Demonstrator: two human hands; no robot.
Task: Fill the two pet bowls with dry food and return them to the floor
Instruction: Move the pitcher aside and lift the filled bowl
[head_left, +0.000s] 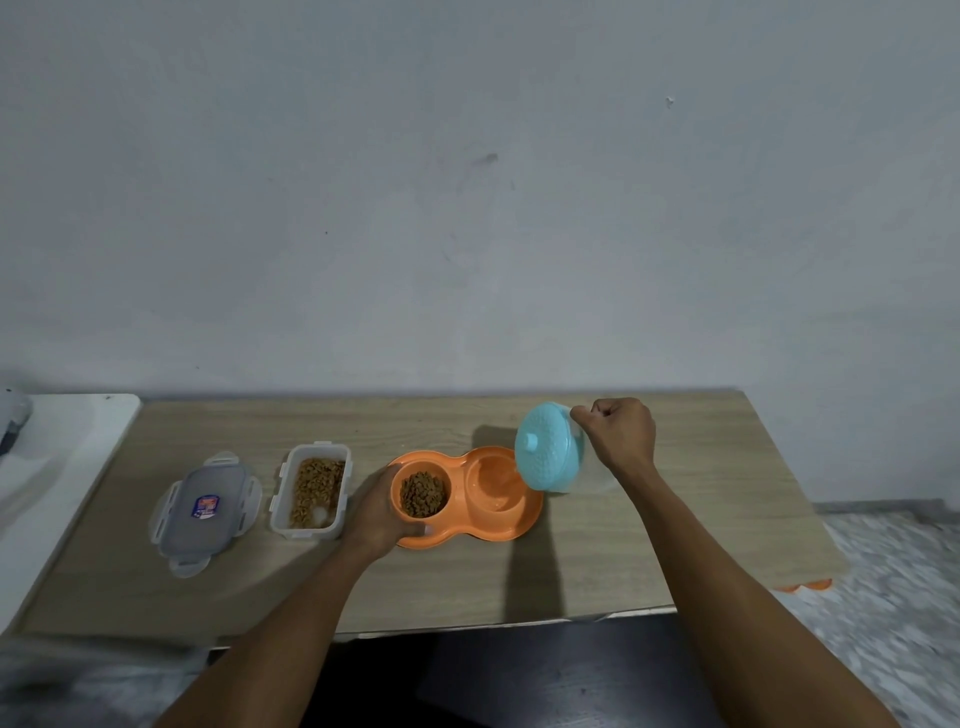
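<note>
Lid (204, 512) label unreadable; hands hold orange feeder (511, 527), blue jar (550, 449)

Across the middle of the frame you have a matt, pale wood-grain laminate surface (597, 561). At its centre the orange double pet bowl (519, 525) looks like smooth plastic with a soft sheen; its left well holds rough brown dry kibble (423, 493). The tilted turquoise round container (548, 449) shows dimpled, textured plastic. At left, the translucent rectangular food box (278, 512) and its frosted clip lid (208, 512) look like cloudy plastic. The wall (467, 208) above is matt, scuffed paint.
</note>
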